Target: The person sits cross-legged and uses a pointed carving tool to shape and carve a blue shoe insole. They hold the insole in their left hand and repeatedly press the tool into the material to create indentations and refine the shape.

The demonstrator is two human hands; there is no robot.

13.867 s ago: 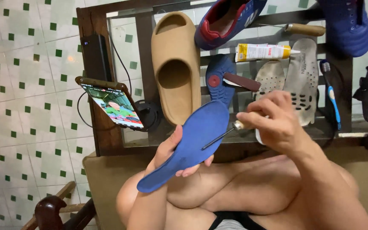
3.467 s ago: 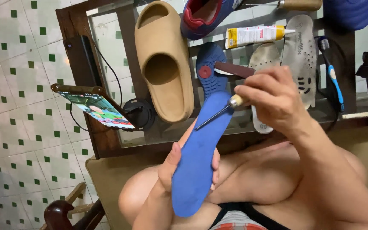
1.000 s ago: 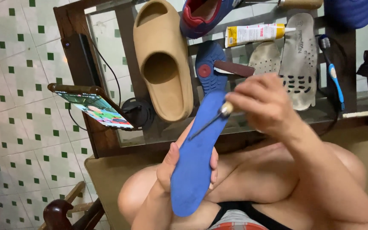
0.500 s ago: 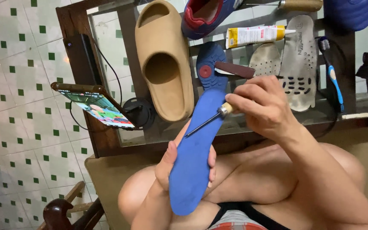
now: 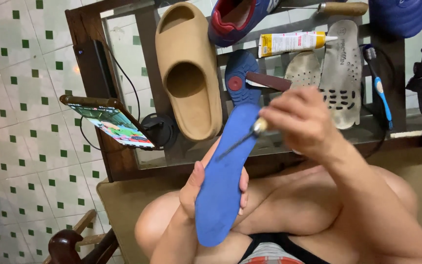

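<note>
Far left: green-and-white tiled floor (image 5: 20,98), wooden chair part (image 5: 72,242) at bottom left. Phone (image 5: 111,122) with lit screen propped against the dark wooden table (image 5: 86,54), cable running off it to a round black puck (image 5: 158,129).

Centre: left hand (image 5: 199,188) grips the blue insole (image 5: 225,171) from behind, thumb on its left edge, fingertips curling round the right edge. Insole stands roughly upright, toe end up near frame centre, heel end down over the lap.

Tan foam slide (image 5: 189,68) lies on the glass tabletop, upper centre-left. Just right of it, a blue shoe heel part (image 5: 240,80) with a red disc, and a brown strip (image 5: 269,81) across it. Red-and-blue sneaker (image 5: 238,19) at the top edge.

Right of centre: right hand (image 5: 304,122) clenched on a thin metal tool (image 5: 240,139), pale ferrule at the fingers, dark tip resting on the insole's upper face.

Behind it: yellow-white glue tube (image 5: 291,43), two grey perforated insoles (image 5: 340,68), wooden tool handle (image 5: 343,7), blue toothbrush (image 5: 379,93), blue shoe (image 5: 396,17) top right.
</note>
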